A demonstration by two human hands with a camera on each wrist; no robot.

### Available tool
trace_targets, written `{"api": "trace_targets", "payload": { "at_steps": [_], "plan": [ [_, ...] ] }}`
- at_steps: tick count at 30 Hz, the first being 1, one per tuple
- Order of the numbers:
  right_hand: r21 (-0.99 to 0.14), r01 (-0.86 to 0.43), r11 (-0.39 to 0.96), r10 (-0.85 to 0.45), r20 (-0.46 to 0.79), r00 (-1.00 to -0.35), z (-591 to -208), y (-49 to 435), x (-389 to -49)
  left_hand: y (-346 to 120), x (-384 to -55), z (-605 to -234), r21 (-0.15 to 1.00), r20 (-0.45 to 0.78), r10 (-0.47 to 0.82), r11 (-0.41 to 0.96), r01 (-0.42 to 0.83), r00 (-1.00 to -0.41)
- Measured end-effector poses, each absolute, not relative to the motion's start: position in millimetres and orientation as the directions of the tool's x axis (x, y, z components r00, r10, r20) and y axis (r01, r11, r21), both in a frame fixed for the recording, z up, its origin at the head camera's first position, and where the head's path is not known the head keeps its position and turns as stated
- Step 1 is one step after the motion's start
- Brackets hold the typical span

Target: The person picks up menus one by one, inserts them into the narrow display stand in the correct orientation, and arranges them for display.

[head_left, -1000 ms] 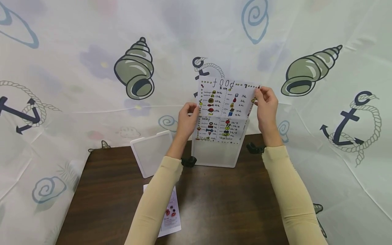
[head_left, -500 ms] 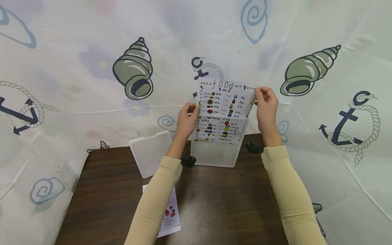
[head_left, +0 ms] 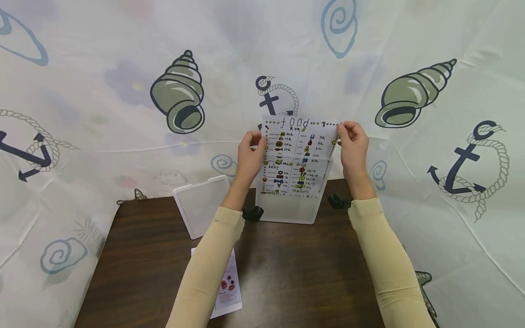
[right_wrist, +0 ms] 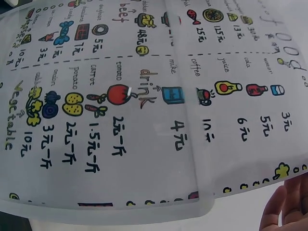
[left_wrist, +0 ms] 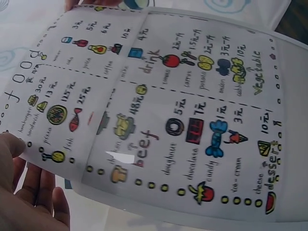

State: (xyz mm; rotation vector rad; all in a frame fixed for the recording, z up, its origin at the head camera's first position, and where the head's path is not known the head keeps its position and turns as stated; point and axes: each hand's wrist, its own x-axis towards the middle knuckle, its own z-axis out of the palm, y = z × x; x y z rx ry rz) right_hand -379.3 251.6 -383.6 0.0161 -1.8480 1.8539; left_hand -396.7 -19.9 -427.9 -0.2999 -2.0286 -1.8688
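Observation:
A white handwritten food menu (head_left: 301, 141) with coloured drawings stands partly inside a clear, white-edged sign holder (head_left: 287, 209). Its lower part shows through the holder's clear front, while the top part sticks out above the rim. My left hand (head_left: 250, 157) pinches the menu's left edge, near the top. At the upper right corner, my right hand (head_left: 353, 148) pinches the sheet between thumb and fingers. The left wrist view shows the left fingers (left_wrist: 36, 192) at the sheet's edge; in the right wrist view, only part of the right hand (right_wrist: 286, 209) appears.
A second white-edged holder (head_left: 202, 207) stands to the left on the dark wooden table (head_left: 303, 273). In front of it lies a printed sheet (head_left: 229, 287) with pictures, partly covered by the left sleeve. A patterned cloth (head_left: 234, 32) hangs behind the table.
The menu has slid lower in the holder, so less of it sticks out. My right hand has moved slightly down and left. My left hand has shifted up a little along the edge.

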Motion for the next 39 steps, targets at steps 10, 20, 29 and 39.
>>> {"api": "trace_targets", "payload": {
  "at_steps": [10,20,29,39],
  "plan": [
    [-0.921,-0.38,0.087,0.34,0.385,-0.858,-391.2,251.7,-379.4,-23.1,-393.6,-419.1,0.893,0.449,-0.101,0.07,0.444,-0.888],
    [-0.923,-0.369,0.106,0.339,0.383,-0.859,-395.3,250.6,-378.1,-23.3,-392.8,-418.0,0.886,0.462,-0.104,0.112,0.451,-0.881],
    [-0.931,-0.344,0.124,0.33,0.366,-0.87,-401.2,251.5,-375.4,-24.6,-395.8,-423.4,0.894,0.438,-0.106,0.156,0.42,-0.893],
    [-0.93,-0.342,0.133,0.327,0.367,-0.871,-412.0,254.5,-375.0,-26.7,-396.5,-430.1,0.897,0.407,-0.1,0.231,0.377,-0.908]
  ]
}}
